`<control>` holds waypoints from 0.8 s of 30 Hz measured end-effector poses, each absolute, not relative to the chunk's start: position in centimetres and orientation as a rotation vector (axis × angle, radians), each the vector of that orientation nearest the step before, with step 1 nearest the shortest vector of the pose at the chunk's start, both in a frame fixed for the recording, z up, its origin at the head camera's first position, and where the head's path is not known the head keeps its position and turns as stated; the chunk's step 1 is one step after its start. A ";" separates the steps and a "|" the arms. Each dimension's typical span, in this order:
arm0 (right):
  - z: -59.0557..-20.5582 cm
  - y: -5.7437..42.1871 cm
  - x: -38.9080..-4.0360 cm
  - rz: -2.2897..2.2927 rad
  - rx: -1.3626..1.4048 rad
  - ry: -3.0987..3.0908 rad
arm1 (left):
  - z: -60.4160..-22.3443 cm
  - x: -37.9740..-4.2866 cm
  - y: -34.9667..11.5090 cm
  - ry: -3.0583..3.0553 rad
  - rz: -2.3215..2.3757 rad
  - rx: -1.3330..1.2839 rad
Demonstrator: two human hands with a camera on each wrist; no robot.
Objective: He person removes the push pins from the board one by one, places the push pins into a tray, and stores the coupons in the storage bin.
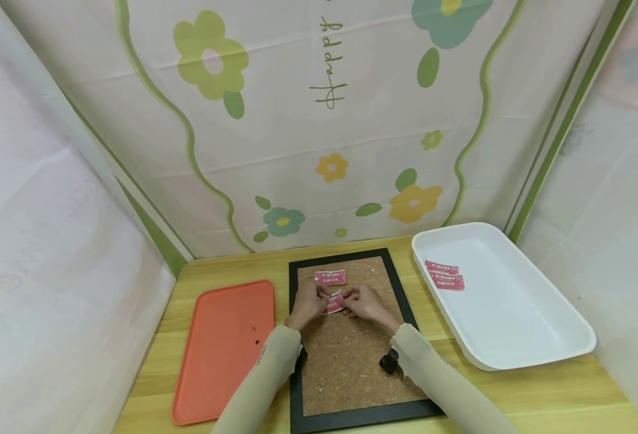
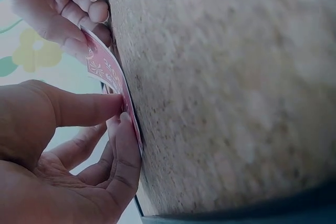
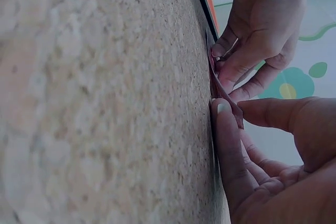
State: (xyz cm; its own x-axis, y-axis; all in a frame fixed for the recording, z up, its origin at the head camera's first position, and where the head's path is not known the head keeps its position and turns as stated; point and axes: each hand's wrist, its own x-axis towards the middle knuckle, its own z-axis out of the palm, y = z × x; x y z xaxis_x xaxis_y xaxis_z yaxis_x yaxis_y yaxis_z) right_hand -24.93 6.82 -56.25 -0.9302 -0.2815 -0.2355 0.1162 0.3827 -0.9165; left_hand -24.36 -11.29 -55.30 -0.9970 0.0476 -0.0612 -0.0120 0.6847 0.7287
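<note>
A pink printed coupon card (image 1: 334, 301) bows slightly over the cork board (image 1: 351, 367), between both hands. My right hand (image 1: 366, 302) pinches its right end between thumb and finger, at the curled corner. At the card's left end, my left hand (image 1: 309, 301) brings thumb and fingertip together on its face, round a small thing that looks like a pin (image 3: 218, 59), mostly hidden by the fingers. Just above, another pink card (image 1: 331, 277) lies flat on the board with a small speck at its top edge.
An orange tray (image 1: 227, 355) with a few small dark bits lies left of the black-framed board. To the right stands a white tray (image 1: 509, 301), several pink cards (image 1: 446, 277) overlapping at its left side. A printed curtain (image 1: 297, 132) hangs behind the wooden table (image 1: 151, 374).
</note>
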 end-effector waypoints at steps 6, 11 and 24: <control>-56.3 6.9 -25.0 -1.571 -0.145 2.309 | -55.6 -24.5 -11.1 2.843 1.190 0.062; -56.3 6.9 -25.1 -1.580 -0.142 2.307 | -55.4 -24.4 -11.3 2.834 1.221 0.094; -56.3 7.3 -25.0 -1.612 -0.097 2.267 | -54.7 -23.5 -12.1 2.744 1.301 0.101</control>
State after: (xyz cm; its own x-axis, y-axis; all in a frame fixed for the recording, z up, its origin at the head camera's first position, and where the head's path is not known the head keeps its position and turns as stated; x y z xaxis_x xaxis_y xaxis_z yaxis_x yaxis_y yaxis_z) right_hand -24.99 7.32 -56.32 -0.9340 -0.2585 -0.2467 0.1481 0.3483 -0.9256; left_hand -23.54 -12.13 -54.68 -0.9925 0.1038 -0.0641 0.0160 0.6319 0.7749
